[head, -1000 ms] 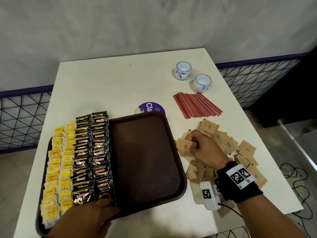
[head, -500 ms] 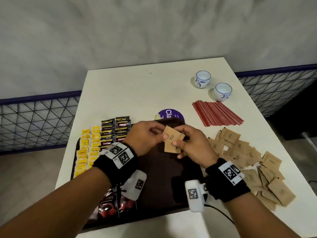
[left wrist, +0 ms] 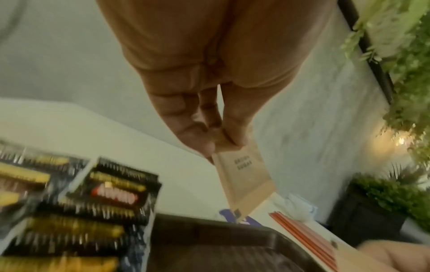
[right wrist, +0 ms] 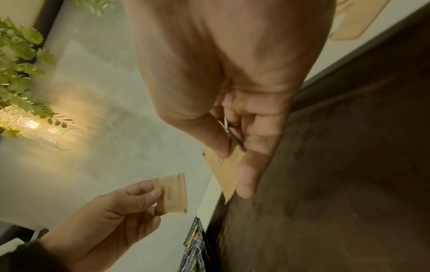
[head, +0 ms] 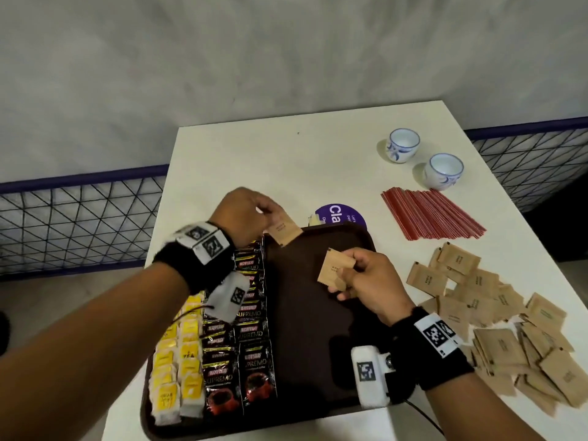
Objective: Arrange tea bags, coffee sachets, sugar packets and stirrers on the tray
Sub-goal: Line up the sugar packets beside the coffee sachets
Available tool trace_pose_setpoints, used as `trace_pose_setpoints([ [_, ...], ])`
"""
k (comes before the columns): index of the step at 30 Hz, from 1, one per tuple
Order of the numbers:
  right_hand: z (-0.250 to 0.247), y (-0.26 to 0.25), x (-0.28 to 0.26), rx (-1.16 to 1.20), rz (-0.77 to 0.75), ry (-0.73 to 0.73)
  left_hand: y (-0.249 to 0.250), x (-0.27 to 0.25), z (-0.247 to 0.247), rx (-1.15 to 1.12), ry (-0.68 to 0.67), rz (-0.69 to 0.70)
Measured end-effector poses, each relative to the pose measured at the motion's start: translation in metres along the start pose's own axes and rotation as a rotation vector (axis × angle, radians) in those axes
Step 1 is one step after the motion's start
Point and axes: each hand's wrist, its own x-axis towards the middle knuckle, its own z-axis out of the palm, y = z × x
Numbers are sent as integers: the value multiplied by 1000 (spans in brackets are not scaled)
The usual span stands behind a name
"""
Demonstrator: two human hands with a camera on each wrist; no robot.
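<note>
The left hand (head: 246, 214) pinches 1 brown sugar packet (head: 283, 232) between thumb and fingertips above the far edge of the brown tray (head: 305, 361). The right hand (head: 369, 281) pinches a small stack of sugar packets (head: 335, 270) over the tray's bare middle; their number cannot be told. On the tray lie 2 columns of yellow tea bags (head: 179, 370) and 2 columns of black coffee sachets (head: 238, 354). On the desk (head: 286, 160) lie a loose pile of sugar packets (head: 496, 332), a bundle of red stirrers (head: 429, 218) and 2 cups (head: 402, 144).
</note>
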Motion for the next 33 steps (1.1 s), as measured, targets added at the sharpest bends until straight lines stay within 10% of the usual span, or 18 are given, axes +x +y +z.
trace_pose_setpoints([
  [15,23,0,30,-84,34,-9,3,57,-17,255,-293,2],
  [33,35,-5,49,-67,26,-24,0,68,3,375,-345,15],
])
